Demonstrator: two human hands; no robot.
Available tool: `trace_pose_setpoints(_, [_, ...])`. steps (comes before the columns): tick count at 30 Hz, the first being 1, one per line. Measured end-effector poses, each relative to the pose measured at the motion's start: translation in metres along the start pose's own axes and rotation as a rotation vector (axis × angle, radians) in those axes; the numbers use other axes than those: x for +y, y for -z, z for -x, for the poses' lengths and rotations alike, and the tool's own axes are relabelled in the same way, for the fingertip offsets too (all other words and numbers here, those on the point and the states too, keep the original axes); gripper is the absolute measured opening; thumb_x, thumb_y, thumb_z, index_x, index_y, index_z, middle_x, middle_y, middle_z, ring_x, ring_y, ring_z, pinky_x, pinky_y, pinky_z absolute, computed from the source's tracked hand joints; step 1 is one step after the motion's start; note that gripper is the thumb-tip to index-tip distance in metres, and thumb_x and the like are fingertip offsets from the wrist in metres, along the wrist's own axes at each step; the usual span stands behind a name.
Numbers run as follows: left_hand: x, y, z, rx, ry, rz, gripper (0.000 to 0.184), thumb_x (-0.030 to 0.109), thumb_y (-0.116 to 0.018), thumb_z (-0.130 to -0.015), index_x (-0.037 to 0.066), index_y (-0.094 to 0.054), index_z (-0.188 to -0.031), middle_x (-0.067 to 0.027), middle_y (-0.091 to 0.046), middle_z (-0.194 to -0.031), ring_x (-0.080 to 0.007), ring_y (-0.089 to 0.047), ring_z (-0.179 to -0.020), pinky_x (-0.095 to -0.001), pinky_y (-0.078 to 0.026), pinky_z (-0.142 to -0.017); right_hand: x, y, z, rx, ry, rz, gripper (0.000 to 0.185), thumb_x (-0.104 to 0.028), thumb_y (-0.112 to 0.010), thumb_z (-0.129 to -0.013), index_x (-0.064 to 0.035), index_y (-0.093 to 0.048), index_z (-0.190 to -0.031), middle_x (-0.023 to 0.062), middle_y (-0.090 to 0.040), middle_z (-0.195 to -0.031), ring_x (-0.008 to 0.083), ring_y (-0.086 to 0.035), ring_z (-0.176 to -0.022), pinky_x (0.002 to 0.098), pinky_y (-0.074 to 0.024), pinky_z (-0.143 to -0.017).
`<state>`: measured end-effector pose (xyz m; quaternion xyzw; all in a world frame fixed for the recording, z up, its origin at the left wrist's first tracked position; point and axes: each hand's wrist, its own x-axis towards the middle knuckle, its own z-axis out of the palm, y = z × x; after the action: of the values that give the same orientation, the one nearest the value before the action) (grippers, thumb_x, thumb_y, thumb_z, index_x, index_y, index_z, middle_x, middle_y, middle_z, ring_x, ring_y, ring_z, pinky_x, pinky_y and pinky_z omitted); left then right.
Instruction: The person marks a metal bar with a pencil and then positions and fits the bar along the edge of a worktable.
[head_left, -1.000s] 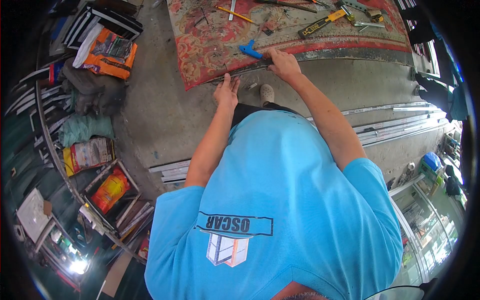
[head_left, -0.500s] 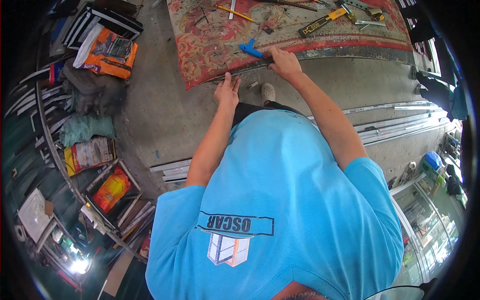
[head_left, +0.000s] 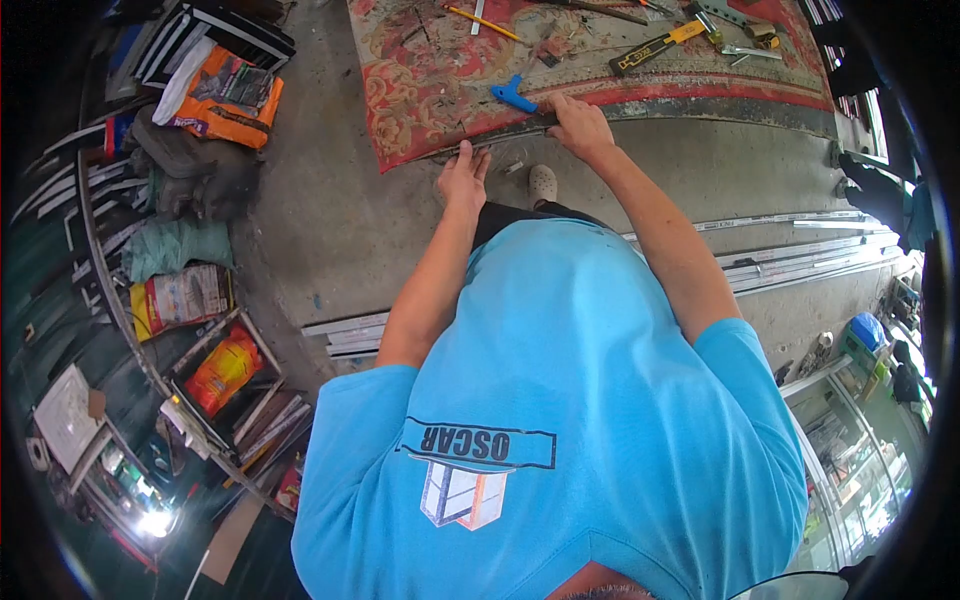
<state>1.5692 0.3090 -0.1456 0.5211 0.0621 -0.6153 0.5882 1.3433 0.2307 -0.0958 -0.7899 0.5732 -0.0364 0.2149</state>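
My left hand (head_left: 463, 180) is at the front edge of a carpet-covered worktable (head_left: 395, 110), thumb and fingers stretched out and slightly apart against a thin dark strip along that edge. Further right, my right hand (head_left: 582, 128) has its fingers curled at the same edge; what they grip, if anything, is hidden. Just left of its fingertips lies a blue T-handled tool (head_left: 514, 97) on the carpet. A yellow pencil (head_left: 485, 24) and a yellow-and-black tool (head_left: 655, 48) lie farther back.
Metal profiles (head_left: 810, 258) lie on the floor to the right, with more at left (head_left: 355, 335). An orange-and-white bag (head_left: 235, 100) and a crate (head_left: 265, 350) holding a red-yellow bag (head_left: 225, 370) stand on the left. A shoe (head_left: 542, 183) shows below the table edge.
The whole view has shifted slightly, with the table and hands appearing a little further right. Both hands keep nearly the same places along the table edge.
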Motion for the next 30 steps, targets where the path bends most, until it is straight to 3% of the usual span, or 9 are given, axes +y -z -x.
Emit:
trace_pose_setpoints(3, [0.0008,-0.0026,0.0025,0.026,0.001,-0.001,0.038,0.013,-0.069,-0.086,-0.005,-0.045,-0.108,-0.0152,-0.06,-0.095,-0.0303,-0.064,-0.091,-0.0395,-0.058,-0.082,-0.0003,-0.0004,-0.002,-0.03,-0.009,-0.014,0.041,-0.02,-0.07,-0.078,-0.0097,-0.047,-0.11,0.0139,-0.062,-0.107,0.0328,-0.058,-0.106,0.0459,-0.0435,-0.084])
trace_pose_setpoints(5, [0.0004,-0.0042,0.0033,0.055,0.0,-0.01,0.021,0.012,-0.069,-0.087,0.001,-0.053,-0.094,-0.0099,-0.063,-0.085,-0.0257,-0.067,-0.082,-0.0377,-0.059,-0.076,0.0003,0.0001,-0.0012,-0.027,-0.003,-0.021,0.041,-0.02,-0.07,-0.078,-0.0096,-0.047,-0.109,0.0139,-0.062,-0.108,0.0328,-0.058,-0.106,0.0459,-0.0436,-0.084])
trace_pose_setpoints(9, [-0.0002,-0.0043,0.0027,0.059,-0.004,0.007,0.02,0.012,-0.069,-0.087,0.001,-0.054,-0.094,-0.0096,-0.064,-0.085,-0.0259,-0.067,-0.082,-0.0379,-0.059,-0.077,0.0018,-0.002,-0.0016,-0.008,0.022,-0.035,0.04,-0.021,-0.07,-0.078,-0.0094,-0.046,-0.108,0.0141,-0.062,-0.107,0.0331,-0.059,-0.105,0.046,-0.0441,-0.084])
trace_pose_setpoints(24, [-0.0001,-0.0036,0.0017,0.055,0.004,0.005,0.024,0.013,-0.069,-0.086,-0.001,-0.053,-0.099,-0.0109,-0.064,-0.089,-0.0264,-0.067,-0.086,-0.0375,-0.059,-0.078,0.0032,-0.0035,-0.0024,-0.013,0.014,-0.026,0.04,-0.021,-0.071,-0.078,-0.0094,-0.046,-0.108,0.0138,-0.062,-0.106,0.0328,-0.059,-0.104,0.046,-0.0441,-0.084])
trace_pose_setpoints(26, [0.0009,-0.0027,0.0022,0.038,0.015,0.002,0.035,0.012,-0.069,-0.086,-0.003,-0.046,-0.108,-0.0138,-0.06,-0.095,-0.029,-0.065,-0.09,-0.0385,-0.059,-0.082,0.003,-0.0025,-0.0018,-0.007,0.019,-0.023,0.041,-0.021,-0.071,-0.078,-0.0093,-0.046,-0.108,0.014,-0.062,-0.106,0.0329,-0.059,-0.104,0.046,-0.0442,-0.084])
trace_pose_setpoints(30, [-0.0007,-0.0004,-0.001,0.019,0.011,-0.002,0.036,0.013,-0.069,-0.086,-0.003,-0.046,-0.109,-0.0137,-0.06,-0.095,-0.0293,-0.064,-0.091,-0.0396,-0.058,-0.083,0.0008,0.0004,-0.0023,-0.035,-0.008,0.019,0.041,-0.021,-0.071,-0.078,-0.0091,-0.046,-0.109,0.0144,-0.062,-0.106,0.0329,-0.059,-0.104,0.0459,-0.0445,-0.084])
